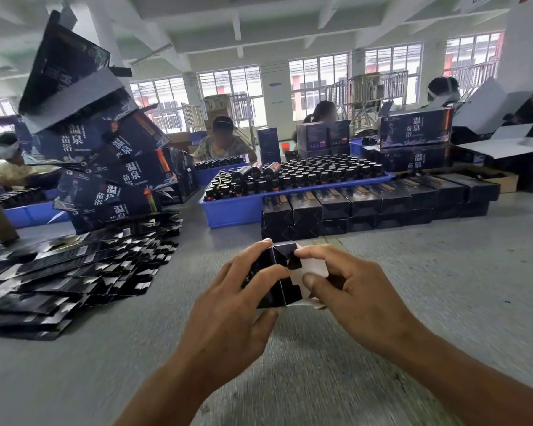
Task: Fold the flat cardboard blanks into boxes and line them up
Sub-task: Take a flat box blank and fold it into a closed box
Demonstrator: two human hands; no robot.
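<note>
A small black cardboard box [276, 276] with a white inner flap is held end-on in front of me, above the grey table [443, 272]. My left hand [237, 302] grips its left side, fingers curled over the top and thumb underneath. My right hand [348, 290] holds the right side, with its fingers on the white end flap. A spread pile of flat black blanks [74, 272] lies on the table to the left. Folded black boxes [379, 204] stand lined up in two tiers behind my hands.
A blue tray [243, 207] full of dark bottles sits behind the row of boxes. Large dark printed cartons [114, 167] are stacked at the left and more at the right back [416, 127]. Several people sit at the far side of the table.
</note>
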